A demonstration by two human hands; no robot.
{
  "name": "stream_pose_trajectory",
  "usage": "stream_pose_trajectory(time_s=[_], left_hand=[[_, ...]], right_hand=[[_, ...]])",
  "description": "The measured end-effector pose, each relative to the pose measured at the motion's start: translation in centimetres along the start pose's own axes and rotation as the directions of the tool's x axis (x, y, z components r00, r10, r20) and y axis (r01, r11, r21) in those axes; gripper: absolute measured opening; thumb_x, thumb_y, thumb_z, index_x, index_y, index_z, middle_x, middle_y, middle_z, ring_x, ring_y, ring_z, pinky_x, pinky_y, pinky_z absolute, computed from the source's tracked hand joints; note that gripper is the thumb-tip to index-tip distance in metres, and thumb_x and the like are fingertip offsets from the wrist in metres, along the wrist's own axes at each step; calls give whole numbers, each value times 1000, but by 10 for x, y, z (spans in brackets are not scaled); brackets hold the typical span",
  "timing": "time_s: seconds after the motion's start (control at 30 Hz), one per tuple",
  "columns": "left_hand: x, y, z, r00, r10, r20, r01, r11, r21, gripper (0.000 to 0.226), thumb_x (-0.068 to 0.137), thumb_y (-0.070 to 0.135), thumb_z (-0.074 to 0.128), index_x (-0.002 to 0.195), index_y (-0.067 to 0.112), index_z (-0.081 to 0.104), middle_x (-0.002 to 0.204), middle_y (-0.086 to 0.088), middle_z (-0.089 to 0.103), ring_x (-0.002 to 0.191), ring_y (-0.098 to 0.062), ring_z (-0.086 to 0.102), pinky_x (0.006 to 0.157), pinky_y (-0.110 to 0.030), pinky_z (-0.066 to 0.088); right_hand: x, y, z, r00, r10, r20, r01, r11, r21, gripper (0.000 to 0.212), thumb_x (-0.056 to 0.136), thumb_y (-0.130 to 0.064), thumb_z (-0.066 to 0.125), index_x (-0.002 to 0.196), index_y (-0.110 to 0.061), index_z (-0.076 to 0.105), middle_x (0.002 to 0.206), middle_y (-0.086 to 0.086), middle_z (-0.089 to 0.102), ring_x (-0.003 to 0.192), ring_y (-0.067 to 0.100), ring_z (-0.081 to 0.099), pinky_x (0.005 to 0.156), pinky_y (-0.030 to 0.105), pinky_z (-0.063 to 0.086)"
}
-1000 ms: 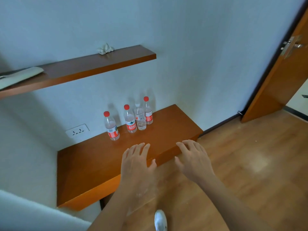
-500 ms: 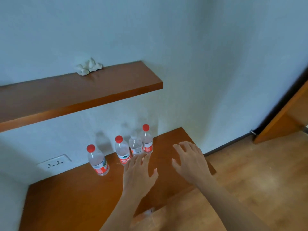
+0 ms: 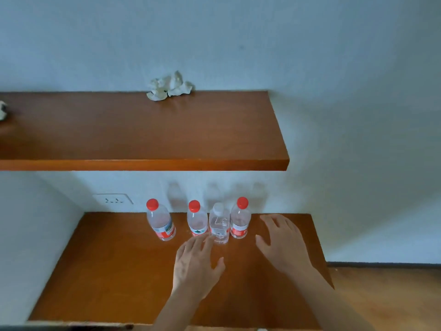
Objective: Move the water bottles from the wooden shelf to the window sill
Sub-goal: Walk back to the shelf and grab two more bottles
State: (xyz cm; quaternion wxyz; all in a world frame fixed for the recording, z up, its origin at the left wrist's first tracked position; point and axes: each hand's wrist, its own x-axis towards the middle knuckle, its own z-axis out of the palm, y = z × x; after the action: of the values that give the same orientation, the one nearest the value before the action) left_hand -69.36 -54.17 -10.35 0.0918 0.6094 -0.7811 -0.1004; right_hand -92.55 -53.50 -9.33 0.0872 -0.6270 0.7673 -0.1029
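Several clear water bottles stand upright in a row at the back of the lower wooden shelf [image 3: 114,271]. One red-capped bottle [image 3: 161,220] stands apart on the left. A second red-capped bottle [image 3: 197,219], a white-capped bottle [image 3: 219,224] and a third red-capped bottle [image 3: 240,219] stand close together. My left hand [image 3: 195,266] hovers open just in front of the middle bottles, fingertips near their bases. Just right of the rightmost bottle, my right hand [image 3: 282,242] is open with fingers spread. Neither hand holds anything. No window sill is in view.
An upper wooden shelf [image 3: 143,130] juts out above the bottles, with crumpled white paper [image 3: 170,87] at its back edge. A wall socket [image 3: 112,199] sits left of the bottles. Wooden floor [image 3: 386,297] lies to the right.
The view has closed in on the shelves and turned to face them. Both hands have reached forward over the lower shelf and now sit close to the bottles. The bottles have not moved.
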Motion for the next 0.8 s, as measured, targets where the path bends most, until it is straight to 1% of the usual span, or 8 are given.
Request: stream_pose_trajectory(time_s=[0.13, 0.3, 0.37, 0.47, 0.53, 0.6, 0.67, 0.8], left_hand=[[9, 20, 6, 985, -169, -24, 169, 985, -19, 65, 85, 68, 45, 143, 38, 38, 148, 14, 45, 139, -11, 38, 115, -35, 29], [27, 43, 17, 928, -351, -122, 344, 936, -80, 69, 80, 63, 62, 137, 29, 47, 137, 5, 58, 128, -19, 53, 102, -39, 46], [32, 48, 22, 897, -418, -142, 401, 906, -137, 73, 78, 64, 64, 138, 26, 46, 134, 3, 60, 123, -20, 56, 98, -39, 50], [40, 52, 31, 863, -483, -150, 445, 866, -229, 75, 78, 68, 61, 137, 26, 42, 128, 3, 62, 116, -18, 59, 91, -36, 55], [47, 55, 37, 845, -512, -154, 453, 839, -301, 73, 78, 66, 64, 134, 24, 43, 121, 2, 65, 106, -17, 62, 82, -30, 57], [55, 60, 42, 836, -525, -159, 447, 821, -355, 68, 79, 59, 68, 130, 20, 45, 115, -1, 67, 97, -16, 64, 71, -21, 53], [62, 62, 46, 824, -544, -158, 449, 797, -403, 66, 80, 51, 73, 129, 16, 47, 114, -4, 67, 93, -16, 64, 66, -16, 46], [73, 62, 55, 817, -551, -168, 423, 771, -476, 63, 79, 41, 78, 125, 12, 47, 102, 3, 62, 85, -9, 57, 61, -4, 32]], right_hand=[[26, 22, 8, 994, -78, 82, 74, 996, 59, 64, 90, -62, 48, 146, -32, 40, 151, -5, 46, 140, 18, 42, 115, 37, 37], [53, 34, 19, 966, -187, 178, 154, 971, 185, 78, 85, -65, 58, 149, -35, 26, 151, -6, 43, 137, 17, 44, 110, 34, 40], [65, 35, 25, 954, -216, 208, 155, 949, 274, 84, 81, -65, 64, 148, -38, 22, 149, -6, 43, 135, 16, 46, 107, 33, 43], [82, 34, 37, 946, -246, 212, 152, 911, 383, 90, 73, -69, 69, 146, -38, 26, 146, -8, 45, 133, 15, 47, 104, 34, 46], [93, 31, 46, 939, -275, 208, 161, 883, 441, 92, 69, -72, 71, 144, -37, 30, 144, -11, 46, 132, 12, 47, 104, 33, 48], [100, 28, 55, 931, -294, 215, 155, 853, 498, 92, 67, -71, 74, 142, -38, 33, 142, -14, 47, 131, 9, 46, 106, 34, 47], [105, 23, 63, 930, -297, 216, 139, 829, 542, 89, 67, -64, 79, 140, -39, 36, 140, -16, 48, 129, 6, 46, 105, 30, 45], [104, 13, 70, 924, -297, 242, 93, 788, 609, 66, 69, -47, 84, 120, -50, 43, 123, -18, 54, 112, -1, 50, 92, 16, 40]])
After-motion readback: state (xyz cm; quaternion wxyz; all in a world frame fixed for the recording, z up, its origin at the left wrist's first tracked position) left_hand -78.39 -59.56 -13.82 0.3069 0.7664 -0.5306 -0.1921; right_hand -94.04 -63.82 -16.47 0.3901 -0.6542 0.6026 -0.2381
